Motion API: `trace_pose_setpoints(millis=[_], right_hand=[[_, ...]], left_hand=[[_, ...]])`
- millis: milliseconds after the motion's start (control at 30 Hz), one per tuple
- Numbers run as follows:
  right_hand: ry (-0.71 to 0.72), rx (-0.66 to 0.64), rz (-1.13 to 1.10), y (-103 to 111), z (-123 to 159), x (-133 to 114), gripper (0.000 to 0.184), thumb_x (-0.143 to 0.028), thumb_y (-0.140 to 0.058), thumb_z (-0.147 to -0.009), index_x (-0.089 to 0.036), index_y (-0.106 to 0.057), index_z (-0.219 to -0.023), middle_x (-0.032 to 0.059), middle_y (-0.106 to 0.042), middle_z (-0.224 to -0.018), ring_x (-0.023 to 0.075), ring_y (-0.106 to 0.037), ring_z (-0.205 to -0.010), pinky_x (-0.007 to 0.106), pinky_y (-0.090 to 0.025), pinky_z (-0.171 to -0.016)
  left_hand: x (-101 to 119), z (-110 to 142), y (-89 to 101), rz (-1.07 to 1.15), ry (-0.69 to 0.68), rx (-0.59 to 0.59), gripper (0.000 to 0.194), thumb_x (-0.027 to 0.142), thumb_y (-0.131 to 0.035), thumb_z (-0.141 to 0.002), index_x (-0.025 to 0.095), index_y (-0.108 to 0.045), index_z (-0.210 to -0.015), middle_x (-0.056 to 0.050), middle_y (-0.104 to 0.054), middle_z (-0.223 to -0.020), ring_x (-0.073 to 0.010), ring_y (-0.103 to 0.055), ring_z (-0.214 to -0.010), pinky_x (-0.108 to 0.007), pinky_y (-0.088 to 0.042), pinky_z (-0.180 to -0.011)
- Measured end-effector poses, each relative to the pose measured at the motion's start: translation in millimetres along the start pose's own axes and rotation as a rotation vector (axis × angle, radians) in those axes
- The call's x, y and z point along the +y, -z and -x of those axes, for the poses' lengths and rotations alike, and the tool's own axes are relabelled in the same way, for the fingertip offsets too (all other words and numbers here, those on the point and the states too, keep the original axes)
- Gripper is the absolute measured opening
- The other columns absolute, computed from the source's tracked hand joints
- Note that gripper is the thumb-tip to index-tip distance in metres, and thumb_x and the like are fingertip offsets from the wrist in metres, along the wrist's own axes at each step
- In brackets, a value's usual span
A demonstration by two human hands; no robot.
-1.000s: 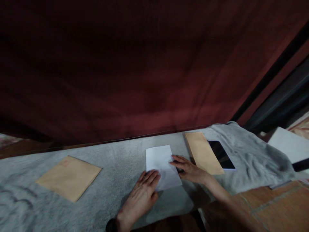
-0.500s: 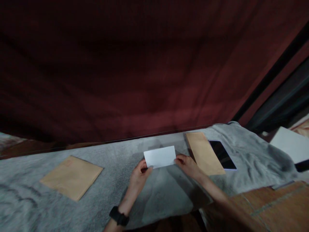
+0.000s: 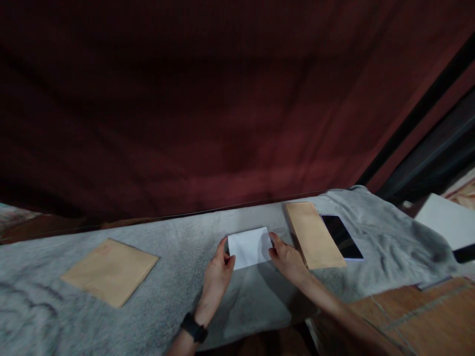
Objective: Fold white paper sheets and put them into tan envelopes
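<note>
A small white sheet of paper [image 3: 249,248], perhaps folded, is between my two hands, low over the grey cloth. My left hand [image 3: 218,272] grips its left edge, thumb at the near corner and index finger along the side. On the opposite edge, my right hand [image 3: 287,258] pinches the paper with thumb and forefinger. A black watch band circles my left wrist. Just right of my right hand lies a long stack of brown envelopes [image 3: 315,235].
The grey cloth [image 3: 178,257] covers the long table. Another brown envelope pile [image 3: 111,272] lies at left. A dark-screened tablet or phone [image 3: 342,237] is partly under the right stack. A dark red curtain [image 3: 222,123] hangs behind; a white object [image 3: 447,220] stands far right.
The paper has come down and slightly nearer, now flatter to the cloth and looking shorter in width. My left hand has shifted a little right with it.
</note>
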State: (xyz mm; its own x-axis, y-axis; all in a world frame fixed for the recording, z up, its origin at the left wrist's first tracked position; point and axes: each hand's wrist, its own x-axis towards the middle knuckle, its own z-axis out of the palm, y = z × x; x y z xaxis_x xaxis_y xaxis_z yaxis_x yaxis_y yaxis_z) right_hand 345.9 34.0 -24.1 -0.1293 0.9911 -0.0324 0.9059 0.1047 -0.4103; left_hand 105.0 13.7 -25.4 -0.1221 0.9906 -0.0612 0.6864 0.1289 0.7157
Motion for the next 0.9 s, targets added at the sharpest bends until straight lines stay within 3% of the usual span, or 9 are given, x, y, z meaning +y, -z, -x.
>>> trace_pose_setpoints(millis=[200,433,533,667,800,900], right_hand=[[-0.011,-0.05,0.143,11,6,-12,0.05,-0.019,-0.047,-0.097,-0.016,-0.049,-0.147,0.014,-0.071,-0.126,0.0256,-0.071,-0.107,0.033,-0.05,-0.094],[-0.001,-0.064,0.171,11,6,-14,0.047,-0.021,-0.045,-0.099,-0.016,-0.052,-0.145,0.0138,-0.069,-0.13,0.0253,-0.069,-0.111,0.034,-0.047,-0.098],[-0.008,-0.057,0.173,11,7,-13,0.045,-0.021,-0.045,-0.1,-0.017,-0.055,-0.143,0.013,-0.069,-0.131,0.0254,-0.068,-0.113,0.036,-0.046,-0.1],[0.001,0.002,0.18,11,6,-12,0.04,-0.023,-0.047,-0.099,-0.018,-0.061,-0.136,0.0129,-0.068,-0.13,0.0268,-0.065,-0.116,0.041,-0.044,-0.103],[0.134,0.109,0.136,3,0,-18,0.04,-0.03,-0.041,-0.104,-0.017,-0.061,-0.137,0.0139,-0.066,-0.134,0.0276,-0.06,-0.123,0.043,-0.044,-0.106],[0.293,0.114,0.061,-12,-4,-29,0.047,-0.033,-0.032,-0.108,-0.015,-0.051,-0.147,0.0118,-0.053,-0.151,0.0241,-0.048,-0.14,0.042,-0.038,-0.116]], left_hand=[[21,4,5.6,-0.27,0.077,-0.075,0.055,0.021,-0.055,-0.096,0.021,-0.044,-0.15,-0.005,-0.076,-0.1,-0.0191,-0.072,-0.087,-0.027,-0.047,-0.076],[27,7,5.8,-0.381,0.059,-0.104,0.041,0.021,-0.05,-0.098,0.022,-0.059,-0.138,-0.008,-0.078,-0.106,-0.0225,-0.074,-0.093,-0.032,-0.052,-0.083],[22,10,2.6,-0.42,-0.064,-0.004,0.038,0.017,-0.049,-0.096,0.021,-0.063,-0.132,-0.01,-0.075,-0.115,-0.0225,-0.072,-0.1,-0.033,-0.053,-0.089],[13,11,-9.7,-0.485,-0.348,0.15,0.037,0.017,-0.046,-0.096,0.019,-0.065,-0.129,-0.012,-0.069,-0.125,-0.0255,-0.065,-0.115,-0.041,-0.051,-0.1],[10,13,-30.6,-0.503,-0.53,0.133,0.044,0.03,-0.045,-0.101,0.019,-0.054,-0.142,-0.013,-0.048,-0.155,-0.0298,-0.043,-0.145,-0.051,-0.039,-0.116],[11,16,-42.2,-0.563,-0.561,0.057,0.05,0.03,-0.04,-0.102,0.018,-0.046,-0.15,-0.013,-0.041,-0.161,-0.0283,-0.032,-0.152,-0.056,-0.03,-0.122]])
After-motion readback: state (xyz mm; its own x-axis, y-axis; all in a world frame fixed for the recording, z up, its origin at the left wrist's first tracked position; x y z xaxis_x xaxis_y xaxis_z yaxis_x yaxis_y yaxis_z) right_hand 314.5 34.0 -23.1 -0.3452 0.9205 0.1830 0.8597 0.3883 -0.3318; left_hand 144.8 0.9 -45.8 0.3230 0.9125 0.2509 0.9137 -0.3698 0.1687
